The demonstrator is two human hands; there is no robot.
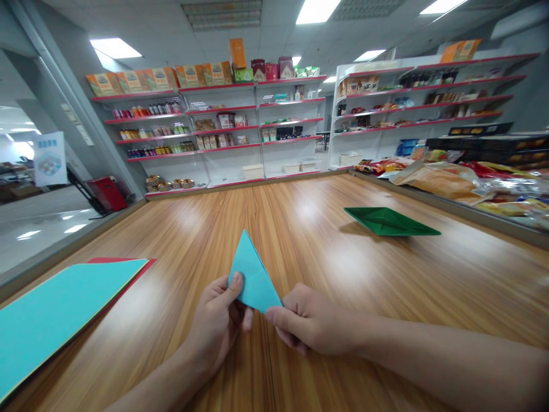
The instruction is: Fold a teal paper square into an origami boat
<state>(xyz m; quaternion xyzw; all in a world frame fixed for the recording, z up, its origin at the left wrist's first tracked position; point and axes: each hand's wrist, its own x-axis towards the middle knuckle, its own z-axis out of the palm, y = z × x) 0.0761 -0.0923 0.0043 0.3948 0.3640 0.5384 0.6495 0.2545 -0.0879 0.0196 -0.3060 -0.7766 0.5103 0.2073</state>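
A folded blue paper triangle (253,274) stands point-up just above the wooden table (300,229), held between both hands. My left hand (218,320) pinches its lower left corner with thumb and fingers. My right hand (309,323) pinches its lower right corner. A folded green paper boat (388,222) lies flat on the table to the far right, apart from both hands.
A stack of paper sheets, blue (55,312) on top with red (124,263) beneath, lies at the left table edge. Snack packets (450,177) pile along the right side. Store shelves (223,126) with goods line the back wall.
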